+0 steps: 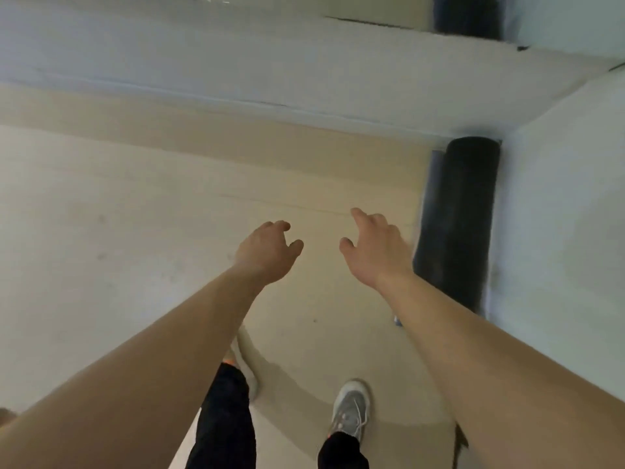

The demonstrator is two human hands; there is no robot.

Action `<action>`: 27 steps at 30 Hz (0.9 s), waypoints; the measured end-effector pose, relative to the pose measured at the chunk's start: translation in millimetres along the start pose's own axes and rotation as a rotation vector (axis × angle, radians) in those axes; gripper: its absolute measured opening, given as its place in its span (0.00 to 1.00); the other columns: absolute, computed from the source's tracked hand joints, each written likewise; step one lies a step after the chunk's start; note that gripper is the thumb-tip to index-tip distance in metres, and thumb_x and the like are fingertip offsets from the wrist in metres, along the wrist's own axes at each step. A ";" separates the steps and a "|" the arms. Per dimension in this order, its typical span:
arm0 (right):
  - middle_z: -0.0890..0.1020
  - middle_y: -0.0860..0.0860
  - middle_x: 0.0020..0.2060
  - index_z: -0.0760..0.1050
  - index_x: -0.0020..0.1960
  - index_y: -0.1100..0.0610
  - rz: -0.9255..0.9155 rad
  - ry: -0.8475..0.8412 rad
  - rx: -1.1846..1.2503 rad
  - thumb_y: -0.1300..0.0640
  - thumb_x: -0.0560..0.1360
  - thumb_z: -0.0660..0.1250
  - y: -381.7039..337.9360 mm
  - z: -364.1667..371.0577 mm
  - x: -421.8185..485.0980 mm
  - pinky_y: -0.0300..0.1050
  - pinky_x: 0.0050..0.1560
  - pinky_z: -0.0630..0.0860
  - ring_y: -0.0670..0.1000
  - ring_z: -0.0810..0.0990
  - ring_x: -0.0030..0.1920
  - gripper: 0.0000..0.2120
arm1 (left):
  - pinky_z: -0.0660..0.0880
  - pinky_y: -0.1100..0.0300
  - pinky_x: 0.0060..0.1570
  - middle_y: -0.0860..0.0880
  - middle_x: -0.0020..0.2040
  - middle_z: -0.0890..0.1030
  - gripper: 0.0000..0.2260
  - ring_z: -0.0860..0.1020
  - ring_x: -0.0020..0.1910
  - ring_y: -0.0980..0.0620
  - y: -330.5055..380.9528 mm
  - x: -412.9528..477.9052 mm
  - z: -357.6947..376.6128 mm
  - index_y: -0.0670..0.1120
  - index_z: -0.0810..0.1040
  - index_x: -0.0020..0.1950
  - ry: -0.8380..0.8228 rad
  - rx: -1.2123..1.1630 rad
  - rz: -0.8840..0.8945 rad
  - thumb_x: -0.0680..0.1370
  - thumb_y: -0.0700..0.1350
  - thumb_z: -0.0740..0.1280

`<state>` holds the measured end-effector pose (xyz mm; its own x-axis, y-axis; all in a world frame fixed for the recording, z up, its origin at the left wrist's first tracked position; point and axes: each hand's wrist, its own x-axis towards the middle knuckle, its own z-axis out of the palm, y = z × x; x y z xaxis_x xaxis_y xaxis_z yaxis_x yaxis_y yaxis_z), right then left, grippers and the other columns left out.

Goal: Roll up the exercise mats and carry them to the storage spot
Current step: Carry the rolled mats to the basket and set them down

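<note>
Hovering hands, left (267,252) & right (375,248) (loosely curled, empty), nr seemingly black rolled mat (456,225)

A black rolled mat (456,221) lies on a beige floor (135,231) by pale walls (558,214); grey-white shoes (350,411), black trousers (226,421).

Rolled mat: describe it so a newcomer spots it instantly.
Find the corner where the far wall meets the right wall. The rolled mat lies on the tan floor along the foot of that wall, just past the right hand. It is the thick black cylinder; the bluish strip beside it is thinner.
</note>
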<state>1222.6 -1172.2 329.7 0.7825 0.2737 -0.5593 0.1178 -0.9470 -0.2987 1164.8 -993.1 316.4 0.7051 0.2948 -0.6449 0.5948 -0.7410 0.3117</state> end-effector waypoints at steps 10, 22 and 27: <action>0.69 0.55 0.72 0.60 0.80 0.49 -0.413 -0.152 -0.364 0.47 0.81 0.60 -317.8 77.9 -59.1 0.56 0.64 0.71 0.62 0.70 0.68 0.28 | 0.71 0.49 0.65 0.48 0.74 0.70 0.25 0.72 0.71 0.45 -307.5 -144.2 -100.8 0.48 0.65 0.79 0.195 -0.246 -0.375 0.83 0.55 0.61; 0.67 0.53 0.74 0.60 0.80 0.49 -0.937 -0.255 -0.712 0.48 0.82 0.58 -686.1 239.4 -188.7 0.53 0.59 0.71 0.59 0.71 0.66 0.27 | 0.72 0.50 0.61 0.46 0.73 0.71 0.24 0.72 0.69 0.44 -652.7 -317.5 -163.5 0.46 0.65 0.78 0.337 -0.511 -0.744 0.83 0.52 0.60; 0.66 0.52 0.75 0.60 0.80 0.49 -1.095 -0.294 -0.864 0.48 0.82 0.58 -804.2 291.8 -209.3 0.52 0.59 0.70 0.59 0.71 0.66 0.27 | 0.73 0.50 0.61 0.48 0.75 0.69 0.24 0.73 0.68 0.45 -754.3 -353.3 -190.7 0.48 0.64 0.79 0.347 -0.604 -0.882 0.84 0.53 0.59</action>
<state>785.7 -418.9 461.3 -0.0863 0.8452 -0.5274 0.9836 -0.0118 -0.1799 540.6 -423.3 442.3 -0.0418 0.7933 -0.6074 0.9620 0.1960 0.1898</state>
